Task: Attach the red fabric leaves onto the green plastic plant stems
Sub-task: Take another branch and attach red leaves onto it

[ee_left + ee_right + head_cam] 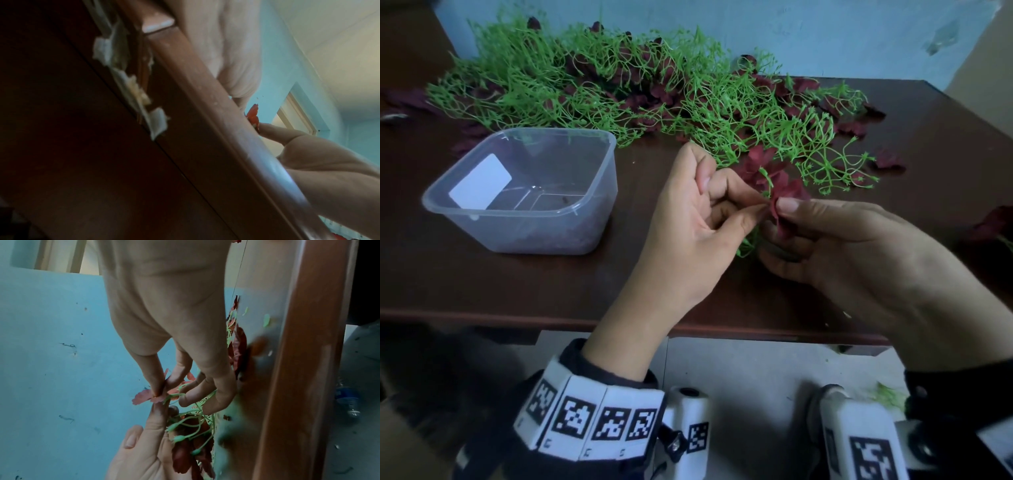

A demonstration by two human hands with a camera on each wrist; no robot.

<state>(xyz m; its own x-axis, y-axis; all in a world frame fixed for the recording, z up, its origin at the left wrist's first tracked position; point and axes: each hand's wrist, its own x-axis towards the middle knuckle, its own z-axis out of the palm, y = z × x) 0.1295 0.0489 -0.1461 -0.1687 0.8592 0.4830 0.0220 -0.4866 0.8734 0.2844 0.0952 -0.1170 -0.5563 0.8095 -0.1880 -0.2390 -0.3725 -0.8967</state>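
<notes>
You have the red fabric leaf [779,209] pinched between the thumb and forefinger of your right hand [859,260], and your left hand [698,219] closes its fingers [158,412] narrowly on the green plastic stem [173,396] right where it meets the leaf, both hands raised just above the table [585,284]. Judge the leaf as almost weightless, soft and floppy: it will crumple if squeezed at the edge, so keep your grip near its centre, close beside the stem tip. The stem looks thin and springy (it will likely bend away rather than push through), so hold it just behind its tip, not further down. More stems [619,78] and loose leaves lie in a tangled heap beyond your fingers, and a clear plastic tub [524,192] stands off to the left of them.
</notes>
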